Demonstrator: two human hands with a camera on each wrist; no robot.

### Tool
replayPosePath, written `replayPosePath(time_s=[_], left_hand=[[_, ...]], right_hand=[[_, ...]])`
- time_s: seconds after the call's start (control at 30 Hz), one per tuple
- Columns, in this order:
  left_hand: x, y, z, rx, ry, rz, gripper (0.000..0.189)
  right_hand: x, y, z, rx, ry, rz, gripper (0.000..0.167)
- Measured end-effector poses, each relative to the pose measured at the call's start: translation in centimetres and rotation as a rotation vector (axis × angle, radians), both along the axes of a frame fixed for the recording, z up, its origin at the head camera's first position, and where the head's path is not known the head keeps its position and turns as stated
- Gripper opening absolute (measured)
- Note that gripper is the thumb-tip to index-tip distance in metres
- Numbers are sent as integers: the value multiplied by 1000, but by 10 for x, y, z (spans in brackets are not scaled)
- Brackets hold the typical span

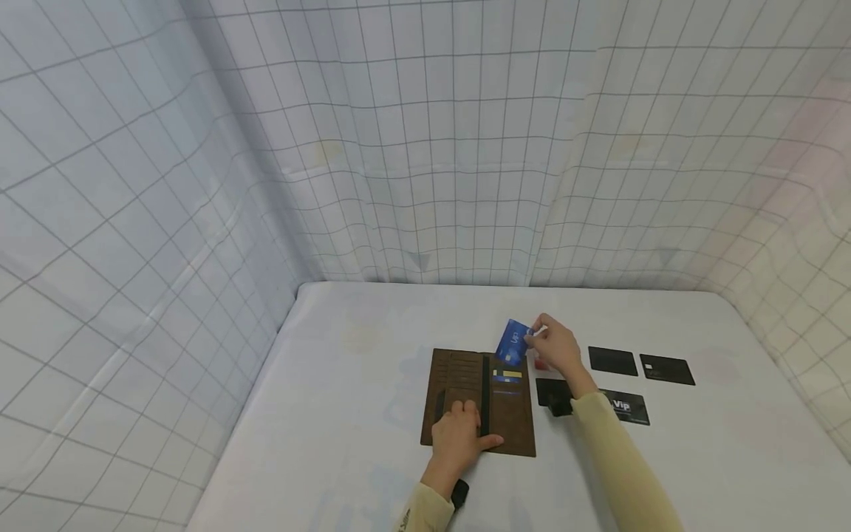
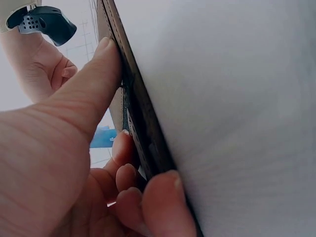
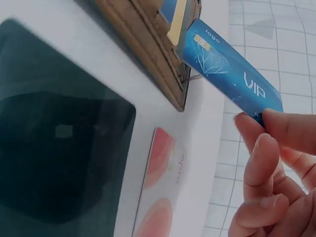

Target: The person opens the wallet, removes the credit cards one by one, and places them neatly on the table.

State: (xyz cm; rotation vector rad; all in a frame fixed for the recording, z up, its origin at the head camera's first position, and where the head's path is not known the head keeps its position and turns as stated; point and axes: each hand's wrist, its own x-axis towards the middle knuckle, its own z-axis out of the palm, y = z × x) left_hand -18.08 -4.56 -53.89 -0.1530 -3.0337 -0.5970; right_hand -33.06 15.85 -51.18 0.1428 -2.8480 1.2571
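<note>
A brown wallet (image 1: 510, 428) lies unfolded on the white table, with card slots on both halves and a dark band along its middle. My left hand (image 1: 455, 436) rests on its lower left part, thumb stretched toward the right half; the left wrist view shows the thumb and fingertips against the wallet's edge. Between thumb and forefinger, my right hand (image 1: 557, 346) pinches a blue VIP card (image 3: 232, 74) by one corner. The card slants over the top of the wallet's right half. Another blue and yellow card (image 1: 508, 375) sits in a slot below it.
Right of the wallet lie a red and white card (image 3: 158, 182), partly hidden by my right hand, and several black cards, including one marked Vip (image 1: 628, 407), a plain one (image 1: 613, 361) and one with a chip (image 1: 668, 369). White gridded curtains (image 1: 425, 148) surround the table.
</note>
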Motion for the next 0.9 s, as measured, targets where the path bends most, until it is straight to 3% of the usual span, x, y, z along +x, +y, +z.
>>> replayPosePath(time_s=[0.3, 0.63, 0.9], left_hand=[[-1, -1, 0, 4, -5, 7, 51], [2, -1, 1, 13, 3, -4, 51], [2, -1, 2, 20, -5, -4, 50]], right_hand=[[6, 3, 3, -72, 62, 5, 16], [12, 3, -2, 43, 136, 11, 32], [18, 2, 3, 111, 211, 38, 26]])
